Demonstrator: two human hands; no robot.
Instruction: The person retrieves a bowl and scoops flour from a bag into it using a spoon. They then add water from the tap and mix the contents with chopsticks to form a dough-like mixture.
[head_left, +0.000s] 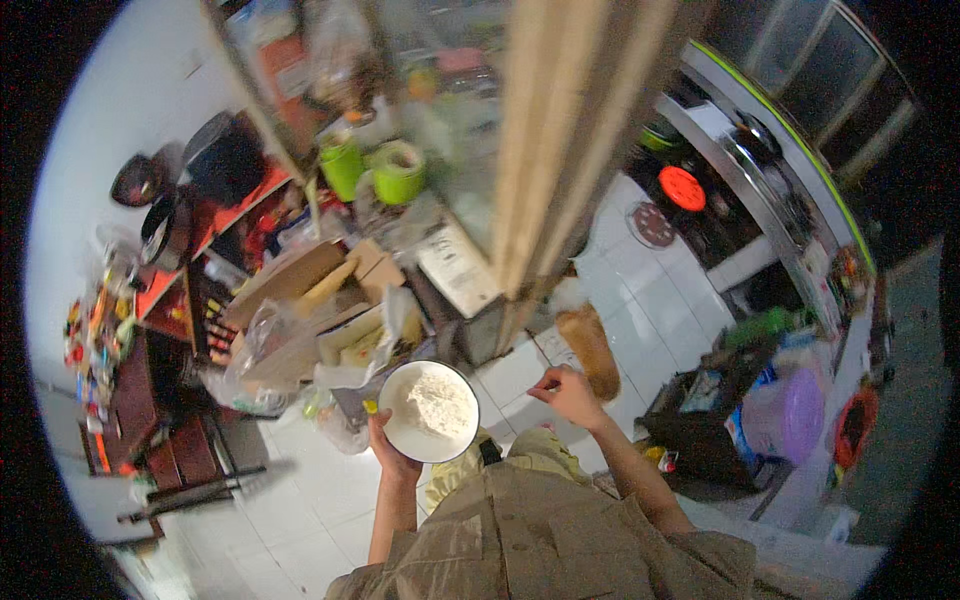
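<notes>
A white bowl with a dark rim (399, 429) is held by my left hand (393, 450), thumb at its rim. White powder, which looks like flour, lies inside the bowl (442, 405). My right hand (571, 397) is raised to the right of the bowl, apart from it, with the fingers curled and the fingertips close together. Whether something small is between those fingertips, I cannot tell. A small yellow thing (370, 406) shows beside the left thumb.
Cardboard boxes (285, 281) and plastic bags stand to the left. A wooden door frame (551, 150) rises ahead, with a brown and white animal (592, 352) beside its foot. On the right are a purple plastic basin (802, 416), dark crates and a counter; at far left, a chair (180, 457).
</notes>
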